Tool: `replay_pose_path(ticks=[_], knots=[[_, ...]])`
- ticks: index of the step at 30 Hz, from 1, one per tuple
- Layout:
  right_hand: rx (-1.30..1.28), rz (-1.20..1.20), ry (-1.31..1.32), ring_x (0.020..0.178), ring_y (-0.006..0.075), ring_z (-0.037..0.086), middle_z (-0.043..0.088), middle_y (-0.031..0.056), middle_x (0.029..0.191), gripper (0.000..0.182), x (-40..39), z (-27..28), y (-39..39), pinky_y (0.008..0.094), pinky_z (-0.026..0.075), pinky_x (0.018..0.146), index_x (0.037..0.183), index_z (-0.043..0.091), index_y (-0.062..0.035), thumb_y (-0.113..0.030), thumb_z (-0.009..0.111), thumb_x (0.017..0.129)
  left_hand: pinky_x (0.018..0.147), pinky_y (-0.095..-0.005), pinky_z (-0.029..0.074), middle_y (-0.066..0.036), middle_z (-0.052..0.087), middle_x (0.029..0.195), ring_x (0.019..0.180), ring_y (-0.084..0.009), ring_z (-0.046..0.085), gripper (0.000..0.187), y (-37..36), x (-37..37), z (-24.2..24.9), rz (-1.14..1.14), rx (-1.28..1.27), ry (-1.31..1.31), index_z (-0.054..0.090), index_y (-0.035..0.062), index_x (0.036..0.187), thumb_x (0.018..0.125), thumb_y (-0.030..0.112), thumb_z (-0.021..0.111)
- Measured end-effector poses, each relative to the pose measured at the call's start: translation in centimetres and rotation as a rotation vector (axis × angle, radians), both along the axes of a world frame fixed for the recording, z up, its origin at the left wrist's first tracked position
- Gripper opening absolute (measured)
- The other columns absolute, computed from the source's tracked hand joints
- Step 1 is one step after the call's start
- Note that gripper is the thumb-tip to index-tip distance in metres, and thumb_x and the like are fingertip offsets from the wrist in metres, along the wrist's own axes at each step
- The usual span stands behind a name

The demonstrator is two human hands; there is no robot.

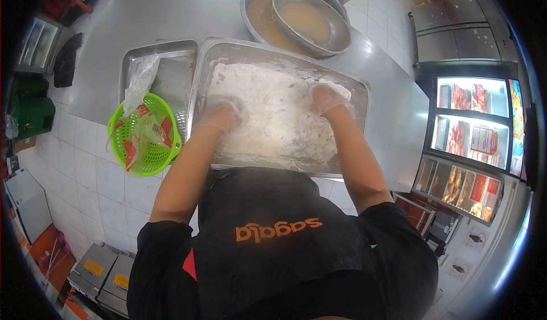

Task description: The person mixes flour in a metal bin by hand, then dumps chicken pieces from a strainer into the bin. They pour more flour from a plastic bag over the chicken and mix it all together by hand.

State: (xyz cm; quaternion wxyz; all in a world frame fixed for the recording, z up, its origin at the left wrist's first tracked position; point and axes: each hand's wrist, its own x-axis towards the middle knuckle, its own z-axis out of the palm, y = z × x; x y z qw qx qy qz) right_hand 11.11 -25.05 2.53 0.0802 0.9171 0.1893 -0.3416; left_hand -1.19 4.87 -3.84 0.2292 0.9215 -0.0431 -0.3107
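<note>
A large metal tray [200, 92] holds a thick layer of white flour [268, 109] with small lumps in it. My left hand [225, 115], in a clear plastic glove, is in the flour at the tray's left side, its fingers blurred and partly covered. On the right side of the tray my right hand [330, 99], also gloved, rests in the flour near the far right corner. Its fingers are hidden too, so whether either hand grips anything does not show.
Left of the tray are a shallow metal tray [176, 72] and a green basket [116, 143] holding plastic bags. Behind stands a basin [249, 12] of cloudy liquid with a strainer [342, 44] in it. Lit display fridges [473, 115] stand at the right.
</note>
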Motion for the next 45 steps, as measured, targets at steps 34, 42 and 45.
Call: replay_pose_path(ticks=[34,42,45], knots=[[0.855,0.508,-0.166,0.087,0.0341,0.067,0.067,0.0193,0.092,0.021,-7.9,-12.4,16.3,0.0435,0.056,0.080,0.093,0.068,-0.0024,-0.019,0.059,0.084,0.084,-0.0516,0.048,-0.031,0.064,0.097,0.095,-0.0460,0.062,0.027,1.1,-2.9,9.6,-0.006,-0.077,-0.023,0.067,-0.0026,0.094,0.084,0.020,0.056],[1.431,-0.307,-0.040,0.114,0.0285,0.060,0.060,0.0203,0.124,0.036,-3.6,-10.9,7.0,0.0349,0.051,0.098,0.120,0.061,-0.0011,-0.025,0.052,0.094,0.092,-0.0460,0.048,-0.030,0.064,0.109,0.103,-0.0436,0.062,0.032,0.9,-4.6,6.8,0.147,-0.042,-0.034,0.066,-0.0040,0.106,0.086,0.018,0.054],[1.064,0.161,-0.605,0.115,0.0329,0.060,0.062,0.0221,0.123,0.040,-4.1,-9.7,8.9,0.0400,0.048,0.103,0.127,0.059,-0.0028,-0.025,0.053,0.093,0.096,-0.0394,0.047,-0.023,0.064,0.119,0.105,-0.0352,0.064,0.038,0.4,-4.2,5.8,0.444,-0.240,-0.220,0.062,-0.0006,0.121,0.089,0.019,0.056]])
